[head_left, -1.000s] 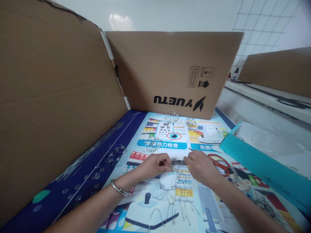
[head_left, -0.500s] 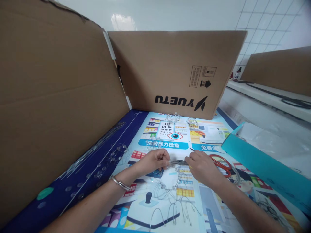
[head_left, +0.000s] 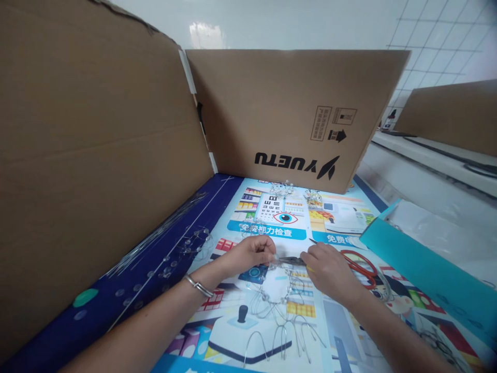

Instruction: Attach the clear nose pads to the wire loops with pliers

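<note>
With thumb and fingers pinched together, my left hand grips the upper end of a ring of wire strung with clear beads. The ring hangs below the fingertips, its long thin wire ends spreading over the printed mat. In my right hand is a pair of needle-nose pliers, its jaws pointing left and reaching the wire close to my left fingertips. Whether the jaws are clamped on the wire is too small to tell. Red-orange loop handles, like those of scissors, lie just right of my right hand.
Cardboard panels stand at the back and left. Beaded wire pieces sit near the back panel. Left are a bundle of straight wires, loose clear beads and a green piece. A teal box with clear plastic stands right.
The whole view has shifted slightly, so everything appears a little further right. Both hands keep their holds, and the pliers stay at my left fingertips.
</note>
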`<state>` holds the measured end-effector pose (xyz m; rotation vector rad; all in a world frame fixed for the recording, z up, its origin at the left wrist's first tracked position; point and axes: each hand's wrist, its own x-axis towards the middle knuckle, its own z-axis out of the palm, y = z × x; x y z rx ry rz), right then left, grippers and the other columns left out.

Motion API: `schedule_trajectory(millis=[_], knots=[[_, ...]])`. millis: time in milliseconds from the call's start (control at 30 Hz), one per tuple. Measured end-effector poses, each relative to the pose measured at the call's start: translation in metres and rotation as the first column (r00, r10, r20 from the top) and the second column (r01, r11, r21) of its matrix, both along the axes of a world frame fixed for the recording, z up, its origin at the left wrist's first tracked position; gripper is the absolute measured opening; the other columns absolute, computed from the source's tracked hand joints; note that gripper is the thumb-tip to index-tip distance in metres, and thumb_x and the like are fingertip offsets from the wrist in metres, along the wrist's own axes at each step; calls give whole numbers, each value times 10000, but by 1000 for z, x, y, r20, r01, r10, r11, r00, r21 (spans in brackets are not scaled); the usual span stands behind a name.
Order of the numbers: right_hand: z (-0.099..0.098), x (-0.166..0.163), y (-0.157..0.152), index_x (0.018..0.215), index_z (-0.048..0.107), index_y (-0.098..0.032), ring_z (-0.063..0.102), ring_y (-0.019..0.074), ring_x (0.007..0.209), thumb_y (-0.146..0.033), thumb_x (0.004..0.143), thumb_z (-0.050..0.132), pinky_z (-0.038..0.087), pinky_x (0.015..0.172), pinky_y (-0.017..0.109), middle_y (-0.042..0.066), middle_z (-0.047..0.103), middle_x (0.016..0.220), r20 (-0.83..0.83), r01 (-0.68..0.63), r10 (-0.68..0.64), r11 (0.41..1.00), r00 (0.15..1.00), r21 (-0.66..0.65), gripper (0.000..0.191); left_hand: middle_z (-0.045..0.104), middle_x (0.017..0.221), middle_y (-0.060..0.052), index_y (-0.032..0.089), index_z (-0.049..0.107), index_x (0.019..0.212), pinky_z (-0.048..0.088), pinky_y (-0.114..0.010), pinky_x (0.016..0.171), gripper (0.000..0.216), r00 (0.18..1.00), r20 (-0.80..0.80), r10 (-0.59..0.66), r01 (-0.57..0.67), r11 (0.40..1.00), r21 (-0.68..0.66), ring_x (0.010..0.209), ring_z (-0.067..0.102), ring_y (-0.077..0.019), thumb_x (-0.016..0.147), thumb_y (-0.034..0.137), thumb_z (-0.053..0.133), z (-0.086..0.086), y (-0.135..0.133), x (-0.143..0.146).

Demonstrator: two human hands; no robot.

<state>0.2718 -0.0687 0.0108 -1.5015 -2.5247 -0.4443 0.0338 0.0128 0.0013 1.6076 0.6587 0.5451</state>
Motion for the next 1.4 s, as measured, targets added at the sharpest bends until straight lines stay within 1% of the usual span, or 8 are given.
schedule_trajectory(millis=[100, 300, 500, 733, 933, 1133, 1400], knots=[[-1, 1, 0, 952, 594, -199, 454, 196, 822, -137, 809, 474, 324, 775, 325, 52, 546, 792, -9, 0, 0, 1000, 1000, 4, 197, 517, 646, 44, 163, 531, 806, 334, -195, 543, 180, 1000, 4, 6, -6, 1000, 4, 583, 456, -77, 741, 302, 625, -1, 1, 0], [-2, 1, 1, 957, 597, -198, 462, 200, 840, -137, 804, 478, 326, 789, 330, 55, 552, 801, -29, -8, 8, 1000, 1000, 10, 203, 580, 704, 11, 163, 519, 852, 377, -217, 594, 185, 997, 38, -72, 73, 997, -20, 634, 504, -95, 773, 310, 598, 2, -1, 0], [-4, 2, 1, 961, 599, -196, 474, 203, 856, -131, 796, 482, 326, 803, 339, 60, 559, 809, -45, -12, 13, 1000, 999, 28, 213, 574, 699, 10, 162, 527, 840, 385, -213, 603, 133, 997, -13, -76, 77, 996, 54, 647, 514, -96, 793, 276, 576, 5, -1, -1], [-6, 3, 1, 947, 600, -198, 477, 201, 858, -138, 786, 496, 337, 780, 325, 60, 562, 824, -65, 1, 1, 999, 998, 39, 201, 603, 746, -3, 167, 523, 856, 401, -217, 630, 144, 995, -21, -98, 100, 993, 68, 675, 528, -103, 805, 297, 557, 3, 0, -3], [-5, 2, 1, 937, 599, -196, 479, 197, 863, -133, 786, 494, 338, 778, 318, 60, 561, 822, -72, -2, 4, 1000, 997, 30, 195, 602, 748, -5, 167, 517, 858, 412, -228, 649, 168, 994, -23, -103, 104, 993, 51, 690, 537, -110, 803, 321, 558, 6, -1, -4], [-5, 2, 1, 932, 602, -192, 483, 198, 875, -126, 785, 489, 339, 795, 325, 63, 564, 826, -82, -1, 3, 999, 997, 33, 197, 613, 769, -15, 162, 520, 870, 414, -245, 682, 154, 995, -10, -97, 97, 994, 50, 723, 546, -122, 816, 304, 546, 7, 1, -4], [0, 3, -1, 954, 599, -190, 483, 201, 881, -118, 790, 476, 349, 800, 328, 64, 566, 848, -106, 5, -6, 1000, 994, -4, 217, 604, 763, -8, 160, 517, 870, 419, -253, 698, 164, 995, 55, -86, 88, 996, -32, 713, 542, -117, 801, 300, 566, 10, 1, -5]])
